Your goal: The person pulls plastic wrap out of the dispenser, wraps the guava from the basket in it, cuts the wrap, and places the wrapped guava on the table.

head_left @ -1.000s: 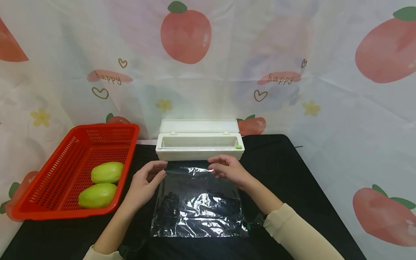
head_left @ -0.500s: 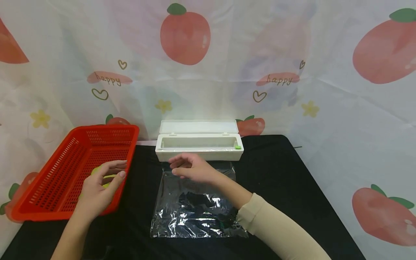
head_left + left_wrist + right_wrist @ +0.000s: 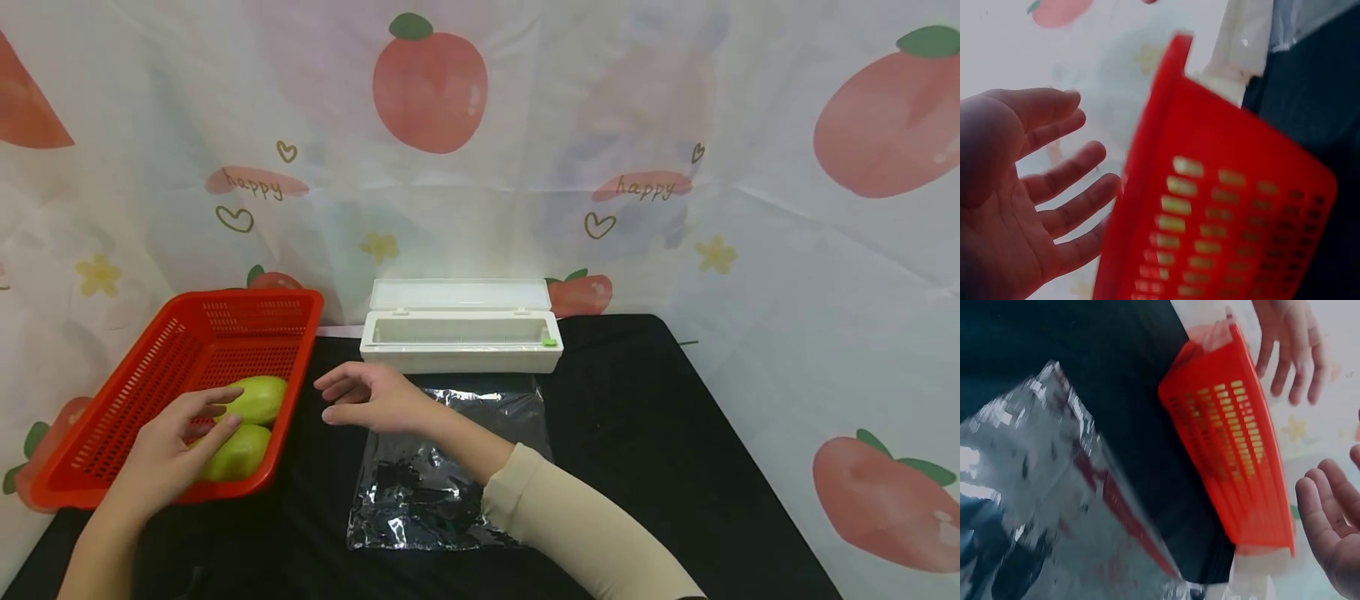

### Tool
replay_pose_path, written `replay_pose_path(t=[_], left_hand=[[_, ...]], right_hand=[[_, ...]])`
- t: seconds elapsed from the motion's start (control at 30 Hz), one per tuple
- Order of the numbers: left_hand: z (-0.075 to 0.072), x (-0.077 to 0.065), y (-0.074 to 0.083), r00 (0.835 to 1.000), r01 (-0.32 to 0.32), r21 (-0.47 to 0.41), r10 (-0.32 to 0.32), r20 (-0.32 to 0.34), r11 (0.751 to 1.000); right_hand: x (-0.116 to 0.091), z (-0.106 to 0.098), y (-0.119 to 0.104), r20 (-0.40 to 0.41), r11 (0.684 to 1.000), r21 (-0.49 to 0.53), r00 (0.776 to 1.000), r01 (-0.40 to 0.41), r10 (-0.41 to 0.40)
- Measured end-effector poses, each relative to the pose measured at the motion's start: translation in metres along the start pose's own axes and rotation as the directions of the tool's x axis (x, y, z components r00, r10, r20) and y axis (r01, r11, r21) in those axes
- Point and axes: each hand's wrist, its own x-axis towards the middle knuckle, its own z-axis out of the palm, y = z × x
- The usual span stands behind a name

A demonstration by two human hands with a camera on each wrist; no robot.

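Note:
Two smooth yellow-green oval fruits (image 3: 262,402) lie one behind the other in a red plastic basket (image 3: 195,308). My left hand (image 3: 165,450) hovers over the basket beside them, fingers relaxed and apart, holding nothing; its fingertips overlap the fruits in the head view. My right hand (image 3: 378,398) is in the air between the basket and a clear sheet of plastic wrap (image 3: 420,500), its fingers loosely bent around nothing. The forearm covers part of the sheet. In the left wrist view the basket's slotted side (image 3: 1210,206) hides the fruits, except for yellow-green showing through the slots.
Behind the plastic wrap stands a white cling film dispenser (image 3: 461,358) with its lid (image 3: 461,293) raised and a small green slider (image 3: 550,342) at its right end. Black cloth (image 3: 637,433) covers the table. A fruit-printed curtain (image 3: 480,208) hangs at the back.
Both hands have moved left. The left hand went from the sheet's left edge to over the basket; the right crossed from the sheet's far right corner to its left side.

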Motion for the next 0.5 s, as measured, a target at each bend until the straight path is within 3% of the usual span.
replay_pose_path(t=[0.13, 0.5], left_hand=[[-0.007, -0.001, -0.013, 0.998, 0.038, 0.036, -0.040, 0.056, 0.999], [-0.010, -0.004, -0.035, 0.990, 0.091, 0.119, -0.103, 0.093, 0.989]], right_hand=[[0.011, 0.012, -0.004, 0.013, 1.000, -0.012, 1.000, 0.009, -0.009], [0.029, 0.040, -0.007, 0.017, 0.996, -0.076, 0.999, 0.039, -0.038]])
